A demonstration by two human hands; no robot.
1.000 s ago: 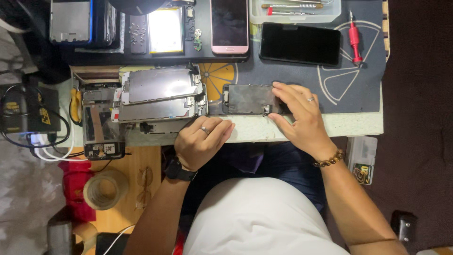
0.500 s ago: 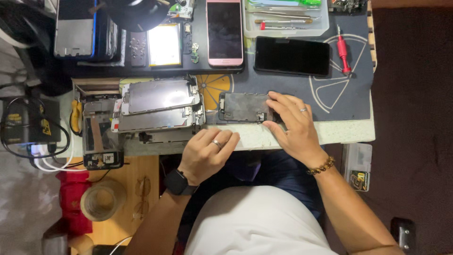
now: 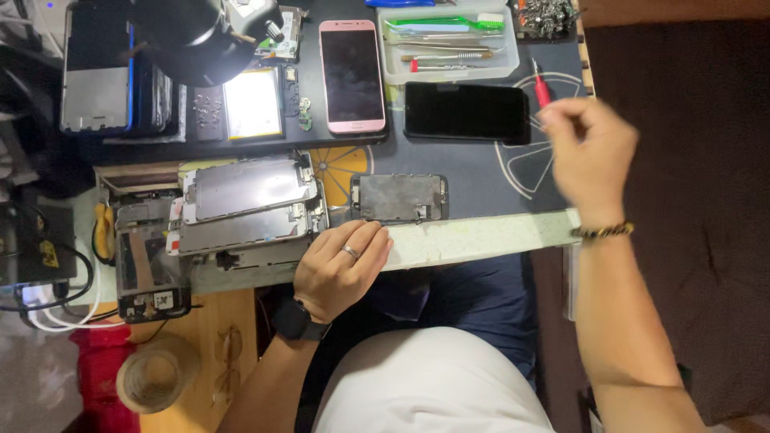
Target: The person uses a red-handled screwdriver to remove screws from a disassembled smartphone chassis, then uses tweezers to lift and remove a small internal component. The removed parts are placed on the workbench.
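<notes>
The opened phone [image 3: 399,198] lies flat on the dark work mat [image 3: 481,172] at the middle of the bench, back side up with its insides showing, so the taking apart looks well under way; nothing appears fitted back on it, and other stripped screen frames [image 3: 245,204] are stacked just beside it at 9 o'clock. The left hand [image 3: 341,269] rests on the pale front edge of the bench [image 3: 481,238] at 7 o'clock from the opened phone, fingers loosely curled and pressed down flat, holding nothing; its fingertips lie near the phone's lower left corner but seem not to touch it. The right hand [image 3: 589,148] is lifted and blurred at 3 o'clock from the phone, well apart from it, fingers bunched toward a pinch; whether it grips anything I cannot tell. A red screwdriver [image 3: 541,87] lies just at 11 o'clock from that hand. A black phone [image 3: 467,112] and a pink phone [image 3: 351,74] sit at 12 o'clock, with a tool tray [image 3: 449,48] behind them.
</notes>
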